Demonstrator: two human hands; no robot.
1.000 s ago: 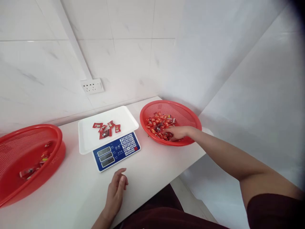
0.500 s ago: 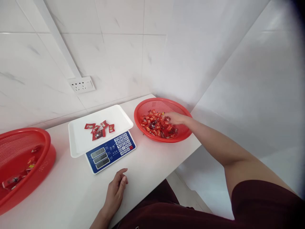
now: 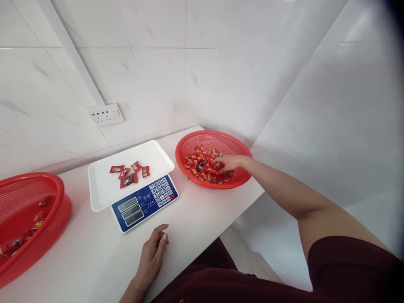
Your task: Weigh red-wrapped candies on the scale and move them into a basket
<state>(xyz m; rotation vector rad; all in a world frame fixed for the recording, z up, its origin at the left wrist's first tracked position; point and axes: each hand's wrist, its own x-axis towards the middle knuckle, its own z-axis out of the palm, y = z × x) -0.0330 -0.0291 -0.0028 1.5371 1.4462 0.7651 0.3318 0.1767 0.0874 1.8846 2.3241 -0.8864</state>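
My right hand (image 3: pixel 230 161) reaches into the right-hand red mesh basket (image 3: pixel 183 169), its fingertips down among red-wrapped candies (image 3: pixel 203 164). Candy wrappers and the hand itself hide the fingers, so a grip cannot be made out. My left hand (image 3: pixel 154 248) rests on the white table near its front edge, fingers loosely bent and apart, holding nothing. In front of it stands a blue and white digital scale (image 3: pixel 148 200). Several red candies (image 3: pixel 128 180) lie on the scale's white tray (image 3: pixel 104 193).
At the left edge a second red basket (image 3: pixel 59 210) holds more wrapped candies (image 3: pixel 19 242). A tiled wall (image 3: pixel 158 84) with a power socket (image 3: pixel 105 115) rises behind the white table (image 3: pixel 94 256). Another wall (image 3: pixel 315 126) stands close on the right.
My right hand has shifted slightly down within the candies, its fingers deeper among them. The view has moved a little. My left hand and the candies on the tray stay put.
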